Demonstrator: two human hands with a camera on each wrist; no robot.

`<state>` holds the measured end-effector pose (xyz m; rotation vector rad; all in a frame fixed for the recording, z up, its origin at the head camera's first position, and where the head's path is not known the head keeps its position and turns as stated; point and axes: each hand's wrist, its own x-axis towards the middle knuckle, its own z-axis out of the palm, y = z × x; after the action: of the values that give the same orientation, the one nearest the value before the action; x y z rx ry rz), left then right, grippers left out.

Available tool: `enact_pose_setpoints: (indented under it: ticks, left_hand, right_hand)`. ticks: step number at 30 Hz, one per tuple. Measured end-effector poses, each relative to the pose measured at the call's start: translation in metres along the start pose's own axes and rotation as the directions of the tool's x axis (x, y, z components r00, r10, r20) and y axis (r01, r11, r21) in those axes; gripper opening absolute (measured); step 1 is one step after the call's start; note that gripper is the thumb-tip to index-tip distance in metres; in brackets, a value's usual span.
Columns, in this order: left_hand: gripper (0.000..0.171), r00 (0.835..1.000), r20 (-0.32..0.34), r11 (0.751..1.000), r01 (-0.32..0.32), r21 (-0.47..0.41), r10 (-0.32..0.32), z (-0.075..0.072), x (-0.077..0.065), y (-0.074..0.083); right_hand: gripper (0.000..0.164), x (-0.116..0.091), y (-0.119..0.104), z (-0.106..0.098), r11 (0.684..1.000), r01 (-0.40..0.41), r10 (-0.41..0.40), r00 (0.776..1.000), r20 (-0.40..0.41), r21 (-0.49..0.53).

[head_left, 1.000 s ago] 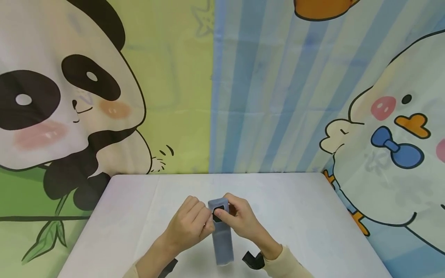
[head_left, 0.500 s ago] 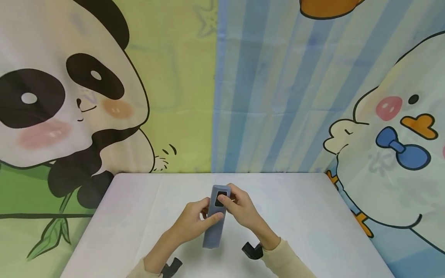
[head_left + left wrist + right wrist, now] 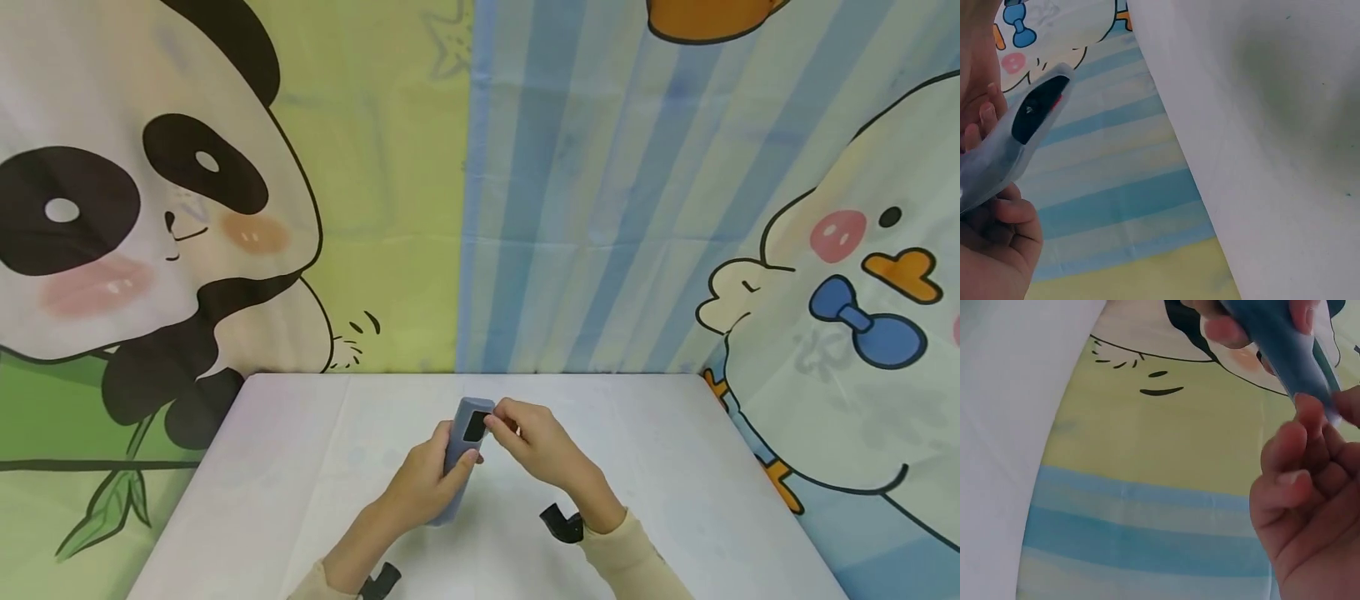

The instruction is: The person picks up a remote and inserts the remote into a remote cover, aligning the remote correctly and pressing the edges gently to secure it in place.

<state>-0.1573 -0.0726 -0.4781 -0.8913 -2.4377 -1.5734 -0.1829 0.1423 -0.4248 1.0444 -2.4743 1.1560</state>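
A long blue-grey device [image 3: 457,445] with a dark window [image 3: 475,427] near its far end is held up over the table, tilted. My left hand [image 3: 422,485] grips its lower part, thumb across the front and fingers behind. At the far end, my right hand [image 3: 546,446] pinches the right edge beside the window with thumb and fingertips. In the right wrist view, the device's tip [image 3: 1319,387] lies between the right thumb and a finger. The left wrist view shows the dark window [image 3: 1038,109] with a small red mark along one edge.
The white table [image 3: 637,458] spreads beneath both hands. Behind it hang printed cloths with a panda [image 3: 255,325] and a white duck [image 3: 795,417]. Black wrist mounts [image 3: 562,525] sit at both cuffs.
My left hand has gone from a fist beside the device to gripping its lower part. The device has risen and tilted rightward. My right thumb has slid off the window to the edge.
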Motion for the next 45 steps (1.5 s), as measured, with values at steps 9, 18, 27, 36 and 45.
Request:
enact_pose_setpoints:
  ticks: [9, 18, 27, 36, 45]
  left_hand:
    - [0.039, 0.990, 0.065, 0.992, 0.119, 0.042, -0.121, 0.011, 0.003, 0.001]
    - [0.042, 0.973, 0.134, 0.972, 0.204, -0.113, -0.189, 0.011, 0.004, 0.013]
    - [0.033, 0.972, 0.114, 0.894, 0.235, -0.382, -0.206, -0.001, 0.011, 0.025]
    - [0.039, 0.929, 0.347, 0.954, 0.211, -0.212, -0.128, -0.003, 0.018, 0.030]
    - [0.037, 0.962, 0.221, 0.909, -0.054, -0.413, 0.158, -0.003, 0.012, 0.018]
  right_hand:
    - [0.031, -0.003, 0.002, 0.013, 0.996, 0.074, -0.082, 0.983, -0.163, -0.056]
    - [0.027, 0.002, -0.011, 0.017, 0.953, 0.217, -0.272, 0.921, -0.278, -0.213]
    - [0.020, 0.007, -0.012, 0.017, 0.992, 0.065, -0.040, 0.973, -0.226, 0.107]
    - [0.030, -0.004, 0.004, 0.016, 0.812, -0.122, 0.168, 0.985, -0.028, 0.571]
    - [0.030, -0.001, -0.007, 0.022, 0.598, -0.245, 0.332, 0.942, 0.042, 0.763]
